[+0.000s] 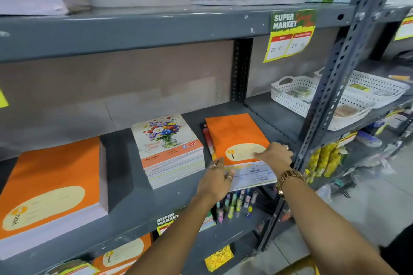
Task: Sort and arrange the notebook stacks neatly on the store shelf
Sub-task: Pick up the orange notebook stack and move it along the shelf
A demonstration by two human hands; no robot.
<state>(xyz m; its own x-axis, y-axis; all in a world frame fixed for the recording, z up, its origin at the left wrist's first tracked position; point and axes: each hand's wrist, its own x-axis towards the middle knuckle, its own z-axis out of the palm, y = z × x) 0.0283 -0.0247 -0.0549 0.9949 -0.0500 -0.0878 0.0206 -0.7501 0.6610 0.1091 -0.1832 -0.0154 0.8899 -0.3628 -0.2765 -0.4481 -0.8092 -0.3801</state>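
On the middle shelf [174,203] three groups of notebooks lie. At the left is a thick stack with an orange cover [49,185], in the middle a stack with a flower cover [167,140], and at the right a small untidy pile [237,140], with an orange notebook on top and a white notebook [252,175] under it that sticks out over the front edge of the shelf. Some coloured covers also show at the left side of this pile, so the pile is not square.

The left hand [215,182] rests at the front left corner of the pile; its fingers are stretched and close together, flat against the edge, and the thumb touches the white cover. The right hand [276,155] lies on the orange cover near the front right corner, fingers spread a little and pressing down. Neither hand is closed around anything.

I think these notebooks are light and thin, with soft paper covers that bend easily. The covers look smooth, so one book can slide over another when it is pushed, which probably is why the pile is skewed. A good way, in my judgement, is to hold the pile at two opposite edges with flat palms and push the sides together, not to pull at one corner, because a corner can fold or crease
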